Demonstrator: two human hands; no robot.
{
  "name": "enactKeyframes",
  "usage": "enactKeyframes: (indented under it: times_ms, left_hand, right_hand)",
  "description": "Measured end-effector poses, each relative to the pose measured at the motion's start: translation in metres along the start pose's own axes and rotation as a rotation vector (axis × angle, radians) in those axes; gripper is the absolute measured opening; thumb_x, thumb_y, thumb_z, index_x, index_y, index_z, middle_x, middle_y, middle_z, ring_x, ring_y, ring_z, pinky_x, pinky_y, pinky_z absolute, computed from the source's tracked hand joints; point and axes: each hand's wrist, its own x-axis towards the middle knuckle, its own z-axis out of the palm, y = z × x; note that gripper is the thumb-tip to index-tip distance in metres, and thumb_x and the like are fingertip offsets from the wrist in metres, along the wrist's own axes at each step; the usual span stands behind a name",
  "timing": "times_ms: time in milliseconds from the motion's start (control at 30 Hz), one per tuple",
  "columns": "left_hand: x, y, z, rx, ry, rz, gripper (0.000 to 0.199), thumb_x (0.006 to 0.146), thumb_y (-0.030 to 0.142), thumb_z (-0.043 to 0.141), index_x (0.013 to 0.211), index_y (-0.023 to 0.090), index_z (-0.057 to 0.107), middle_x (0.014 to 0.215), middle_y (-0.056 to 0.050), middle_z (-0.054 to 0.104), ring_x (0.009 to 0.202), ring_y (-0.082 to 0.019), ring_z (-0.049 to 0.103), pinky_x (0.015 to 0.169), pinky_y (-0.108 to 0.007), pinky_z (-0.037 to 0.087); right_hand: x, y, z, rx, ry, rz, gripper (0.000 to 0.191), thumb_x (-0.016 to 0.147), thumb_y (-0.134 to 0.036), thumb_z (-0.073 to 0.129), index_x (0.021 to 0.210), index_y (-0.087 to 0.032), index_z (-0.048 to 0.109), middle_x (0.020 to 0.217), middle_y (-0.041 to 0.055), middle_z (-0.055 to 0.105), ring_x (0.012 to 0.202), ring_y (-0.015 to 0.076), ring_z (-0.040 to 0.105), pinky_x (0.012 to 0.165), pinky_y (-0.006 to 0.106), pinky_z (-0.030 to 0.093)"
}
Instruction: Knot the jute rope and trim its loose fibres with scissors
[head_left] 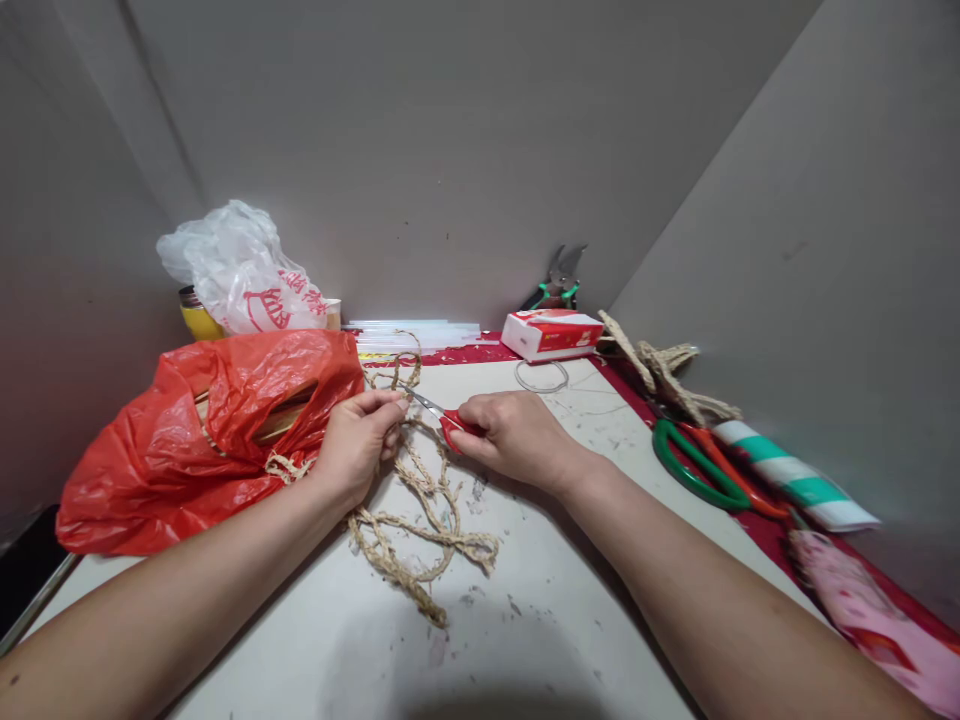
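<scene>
My right hand (514, 430) is closed round the red handles of a small pair of scissors (454, 428). The blades point left and reach the fingertips of my left hand (361, 440). That hand pinches a braided straw rope (420, 480) near the blade tips; the exact spot between the fingers is hidden. Loops of the tan rope hang down and lie on the white table below both hands, and a thin length curls up behind them. Just left of my left hand sits a red plastic bag (225, 440) with flat, light brown strips showing inside.
Behind stand a white plastic bag (247, 265), clear sticks (416, 335), a tissue pack (551, 334), a wire coil (541, 376) and pruning shears (561, 275). Along the right edge lie straw braids (660, 365), large green-and-orange-handled scissors (697, 465), a striped roll (799, 475) and a pink item (877, 610).
</scene>
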Motion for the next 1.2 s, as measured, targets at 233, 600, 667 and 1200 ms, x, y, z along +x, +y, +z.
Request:
enactKeyframes:
  times_ms: [233, 600, 667, 1200]
  left_hand:
    - [0.0, 0.004, 0.001, -0.072, -0.014, -0.026, 0.027, 0.06, 0.023, 0.076, 0.08, 0.013, 0.06, 0.047, 0.008, 0.042, 0.038, -0.003, 0.032, 0.036, -0.015, 0.02]
    - [-0.001, 0.009, 0.003, -0.132, -0.102, -0.085, 0.036, 0.061, 0.018, 0.073, 0.094, 0.012, 0.06, 0.05, 0.009, 0.041, 0.038, -0.002, 0.032, 0.036, -0.015, 0.019]
    - [-0.002, 0.009, 0.003, -0.138, -0.114, -0.09, 0.038, 0.062, 0.018, 0.073, 0.096, 0.012, 0.059, 0.051, 0.009, 0.042, 0.037, -0.002, 0.032, 0.036, -0.015, 0.02]
    - [-0.004, 0.007, 0.005, -0.058, -0.073, -0.078, 0.032, 0.063, 0.021, 0.072, 0.091, 0.014, 0.058, 0.048, 0.01, 0.039, 0.036, -0.002, 0.029, 0.036, -0.016, 0.019]
  right_hand:
    - [-0.001, 0.007, 0.003, 0.107, 0.086, -0.009, 0.029, 0.083, -0.032, 0.049, 0.058, -0.017, 0.053, 0.063, 0.0011, 0.058, 0.054, 0.0101, 0.042, 0.055, 0.024, 0.025]
    - [-0.003, 0.009, 0.003, 0.123, 0.058, 0.065, 0.024, 0.076, -0.034, 0.054, 0.059, -0.018, 0.05, 0.063, 0.0002, 0.056, 0.053, 0.0099, 0.039, 0.054, 0.025, 0.023]
    - [-0.002, 0.009, 0.004, 0.121, 0.04, 0.056, 0.025, 0.077, -0.034, 0.053, 0.059, -0.018, 0.049, 0.064, 0.0003, 0.056, 0.054, 0.0101, 0.039, 0.054, 0.025, 0.023]
    - [-0.001, 0.007, 0.0, 0.001, 0.009, 0.012, 0.025, 0.079, -0.035, 0.053, 0.062, -0.018, 0.056, 0.066, 0.0024, 0.059, 0.056, 0.0116, 0.042, 0.054, 0.026, 0.023]
